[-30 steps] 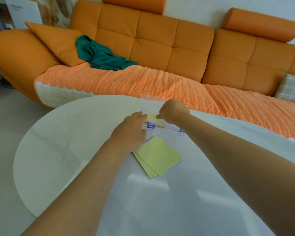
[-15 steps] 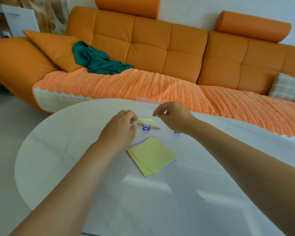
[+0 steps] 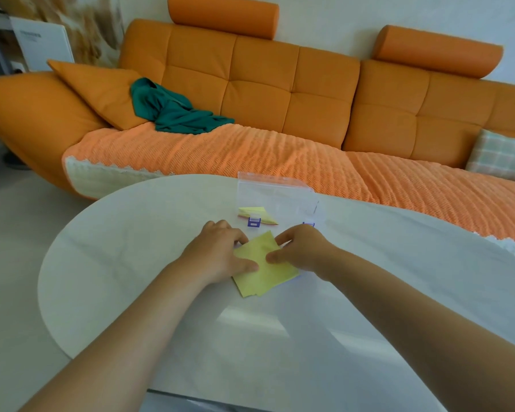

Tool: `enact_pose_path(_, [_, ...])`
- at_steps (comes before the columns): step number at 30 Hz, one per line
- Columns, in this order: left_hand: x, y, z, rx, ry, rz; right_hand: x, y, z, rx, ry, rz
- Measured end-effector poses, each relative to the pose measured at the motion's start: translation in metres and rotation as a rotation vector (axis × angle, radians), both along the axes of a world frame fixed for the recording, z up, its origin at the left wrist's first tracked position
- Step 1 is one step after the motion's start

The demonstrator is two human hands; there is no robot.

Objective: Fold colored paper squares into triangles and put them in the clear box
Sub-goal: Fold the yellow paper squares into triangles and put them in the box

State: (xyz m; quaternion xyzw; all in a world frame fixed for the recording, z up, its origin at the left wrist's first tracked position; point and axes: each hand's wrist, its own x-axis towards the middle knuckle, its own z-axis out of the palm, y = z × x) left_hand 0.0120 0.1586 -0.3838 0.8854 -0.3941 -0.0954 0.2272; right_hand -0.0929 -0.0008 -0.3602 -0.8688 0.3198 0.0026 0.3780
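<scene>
Head view, both arms reaching forward over the white tabletop [image 3: 125, 263].

- Yellow paper stack [image 3: 268, 278] lies mid-tabletop, towards the far edge. It sits diamond-wise, with one corner aimed at the far edge and the opposite corner aimed back at the person.
- Left hand [image 3: 217, 254] sits on the stack's left corner. Thumb lies flat across the top sheet [image 3: 257, 251], fingers curled over its far-left edge.
- Right hand [image 3: 305, 251] is at the right side. Thumb on top and forefinger at the far-right edge pinch the same sheet. Whether any finger is under the paper cannot be told.
- The sheet's far corner looks slightly raised.
- Clear box [image 3: 275, 185] stands open at the far edge of the tabletop, just beyond the hands. One folded triangle [image 3: 256, 212] lies in its left part.

Key relation: the hands flank the sheet left and right, so its free diagonal runs away from the person, straight towards the box. Judgement: a near-to-far fold suits this lie, then a short reach forward. The right hand is a little nearer the box's middle.

Change from half a second back: both hands were up at the box's near rim and the stack lay uncovered. They have now drawn back onto the stack.
</scene>
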Motion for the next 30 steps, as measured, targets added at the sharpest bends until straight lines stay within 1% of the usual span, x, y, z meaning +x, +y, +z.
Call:
enact_pose_path(3, [0.001, -0.001, -0.001, -0.058, -0.001, 0.008, 0.0, -0.001, 0.001, 0.121, -0.071, -0.063])
enact_pose_path(6, [0.003, -0.002, -0.001, -0.084, -0.044, 0.009, 0.0, -0.003, 0.002, 0.122, -0.133, -0.09])
enact_pose_path(8, [0.003, -0.003, 0.0, -0.156, -0.047, 0.005, -0.002, -0.003, 0.004, 0.133, -0.173, -0.096])
enact_pose_path(11, [0.001, -0.007, 0.01, -0.394, 0.106, 0.054, -0.008, -0.007, 0.009, 0.152, -0.25, -0.121])
enact_pose_path(13, [-0.003, -0.011, 0.016, -0.482, 0.216, 0.072, -0.015, -0.013, 0.012, 0.156, -0.32, -0.137])
enact_pose_path(16, [-0.014, -0.02, 0.019, -0.564, 0.453, 0.118, -0.036, -0.021, 0.014, 0.148, -0.377, -0.095])
enact_pose_path(18, [-0.021, -0.027, 0.018, -0.612, 0.58, 0.176, -0.056, -0.026, 0.012, 0.091, -0.41, -0.047])
enact_pose_path(19, [-0.024, -0.031, 0.018, -0.633, 0.638, 0.198, -0.067, -0.028, 0.01, 0.028, -0.441, -0.004])
enact_pose_path(21, [-0.03, -0.038, 0.018, -0.662, 0.753, 0.224, -0.088, -0.031, 0.006, -0.21, -0.471, 0.132])
enact_pose_path(23, [-0.037, -0.045, 0.019, -0.657, 0.848, 0.229, -0.105, -0.037, 0.002, -0.489, -0.436, 0.263])
enact_pose_path(25, [-0.045, -0.052, 0.019, -0.644, 0.904, 0.202, -0.115, -0.041, 0.001, -0.654, -0.418, 0.304])
enact_pose_path(27, [-0.053, -0.059, 0.02, -0.608, 0.911, 0.161, -0.121, -0.043, 0.0, -0.713, -0.463, 0.297])
enact_pose_path(28, [-0.057, -0.061, 0.019, -0.568, 0.886, 0.137, -0.124, -0.045, 0.0, -0.713, -0.497, 0.279])
enact_pose_path(30, [-0.063, -0.065, 0.02, -0.46, 0.813, 0.078, -0.129, -0.049, 0.0, -0.652, -0.546, 0.221])
